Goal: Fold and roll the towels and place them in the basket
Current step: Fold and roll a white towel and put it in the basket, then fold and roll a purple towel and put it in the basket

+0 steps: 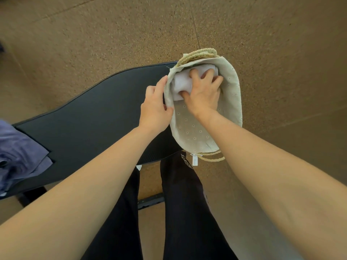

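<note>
The right hand (203, 94) is reaching down into the basket (234, 94) and gripping a rolled white towel (181, 84), its fingers curling over the top of the roll and its thumb pressing into the near side. The towel is lying across the far end of the basket, against the pale eyelet liner. The left hand (155, 107) is holding the basket's left rim, pinching the liner's edge between thumb and fingers (the forefinger is lying straight along the rim). The basket is sitting at the right end of the black surface (93, 117), with a woven handle (199, 54) showing at its far end and a white tag (194, 160) hanging at the near end. A heap of purple-blue towels (20, 152) is lying at the surface's left end, well apart from the basket. The person is standing in black trousers (184, 203) on a speckled brown floor (281, 44).
</note>
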`<action>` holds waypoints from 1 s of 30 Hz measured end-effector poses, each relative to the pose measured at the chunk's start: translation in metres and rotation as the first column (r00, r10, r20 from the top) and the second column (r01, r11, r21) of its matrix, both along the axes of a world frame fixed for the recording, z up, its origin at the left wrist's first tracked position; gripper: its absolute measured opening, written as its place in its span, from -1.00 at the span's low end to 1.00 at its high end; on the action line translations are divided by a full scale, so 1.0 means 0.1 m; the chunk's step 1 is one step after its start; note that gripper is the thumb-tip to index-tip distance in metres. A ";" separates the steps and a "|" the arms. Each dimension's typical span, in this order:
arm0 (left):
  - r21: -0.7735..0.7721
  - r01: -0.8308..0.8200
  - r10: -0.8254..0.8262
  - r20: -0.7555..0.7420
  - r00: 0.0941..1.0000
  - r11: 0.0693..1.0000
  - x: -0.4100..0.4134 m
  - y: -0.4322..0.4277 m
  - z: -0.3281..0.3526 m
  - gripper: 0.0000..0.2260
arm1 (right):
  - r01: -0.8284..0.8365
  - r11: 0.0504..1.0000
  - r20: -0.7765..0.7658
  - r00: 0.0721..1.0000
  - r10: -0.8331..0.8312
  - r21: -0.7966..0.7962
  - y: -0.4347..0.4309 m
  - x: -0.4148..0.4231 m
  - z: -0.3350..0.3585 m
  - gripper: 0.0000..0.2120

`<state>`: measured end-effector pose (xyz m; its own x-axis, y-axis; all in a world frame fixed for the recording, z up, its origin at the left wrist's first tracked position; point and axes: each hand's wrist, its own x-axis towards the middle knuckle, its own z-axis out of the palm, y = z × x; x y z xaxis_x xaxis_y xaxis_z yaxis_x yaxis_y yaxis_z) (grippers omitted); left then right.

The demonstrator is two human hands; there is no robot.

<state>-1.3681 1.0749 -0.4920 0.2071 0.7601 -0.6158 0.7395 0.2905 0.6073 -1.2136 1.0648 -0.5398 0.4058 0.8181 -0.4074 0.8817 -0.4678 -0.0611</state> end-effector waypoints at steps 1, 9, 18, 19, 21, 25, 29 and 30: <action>-0.004 0.002 -0.002 0.000 1.000 1.000 0.00 -0.01 0.01 -0.34 | 0.053 0.999 0.000 0.999 -0.053 0.009 0.00 -0.05 0.00 -0.48; -0.113 0.122 -0.114 0.077 0.990 0.986 -0.21 0.11 0.10 -0.34 | -0.025 0.999 -0.094 0.995 0.021 -0.037 -0.20 -0.07 0.11 -0.34; -0.153 -0.168 0.158 -0.074 0.985 0.974 -1.50 -0.28 0.32 -0.79 | -0.009 0.936 -0.417 0.894 0.164 0.351 -0.62 -1.10 1.03 -0.60; -0.152 -0.190 0.178 -0.092 0.980 0.970 -1.71 -0.34 0.34 -0.81 | -0.038 0.950 -0.476 0.859 0.189 0.309 -0.65 -1.31 1.05 -0.70; -0.134 -0.233 0.214 -0.145 0.966 0.963 -2.15 -0.47 0.37 -0.82 | -0.140 0.980 -0.563 0.802 0.198 0.145 -0.67 -1.74 1.04 -0.82; 0.044 -0.370 0.365 -0.306 0.879 0.928 -3.10 -0.74 0.47 -0.84 | -0.436 0.886 -0.673 0.705 0.226 -0.159 -0.61 -2.58 0.98 -0.81; 0.237 -0.503 0.555 -0.380 0.740 0.832 -3.89 -0.95 0.52 -0.83 | -0.601 0.785 -0.691 0.632 0.350 -0.152 -0.46 -3.31 0.91 -0.79; 0.264 -0.515 0.579 -0.386 0.718 0.816 -4.10 -0.99 0.50 -0.81 | -0.627 0.765 -0.694 0.616 0.372 -0.146 -0.42 -3.53 0.89 -0.78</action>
<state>-1.7780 0.9758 -0.4415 -0.5307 0.7343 -0.4232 0.6658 0.6702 0.3279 -1.5663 1.0230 -0.4512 -0.4571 0.5634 -0.6882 0.8073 -0.0620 -0.5869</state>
